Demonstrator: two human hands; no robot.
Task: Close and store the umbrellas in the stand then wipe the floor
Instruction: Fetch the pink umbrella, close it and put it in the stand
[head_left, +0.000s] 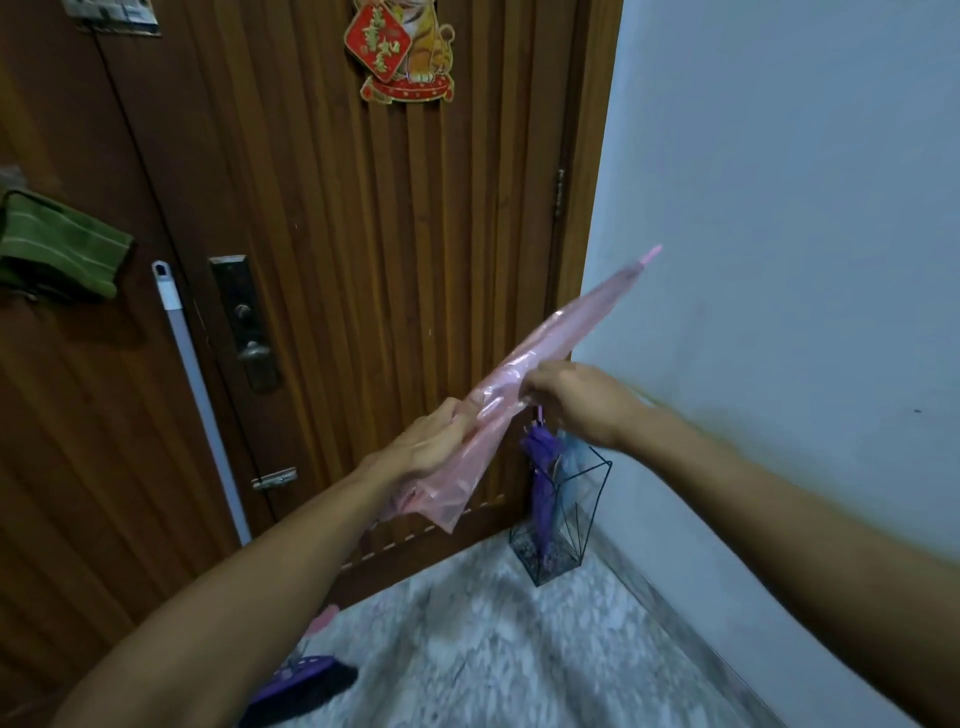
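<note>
A folded pink umbrella is held in the air in front of the wooden door, slanted with its tip up toward the right, near the white wall. Its lower part is gripped by the left hand, whose fingers are closed around the loose canopy. Higher up, the canopy is pinched by the right hand, its fingers closed on the plastic.

Below the right hand, a black wire stand is seen on the floor in the corner between door and wall. A closed purple umbrella is stored upright in it; a pale blue item beside it cannot be made out clearly.

Another purple umbrella is seen lying on the floor near the bottom edge, partly hidden by the left forearm. A mop handle is leaned against the door, and a green cloth is hung at the left.
</note>
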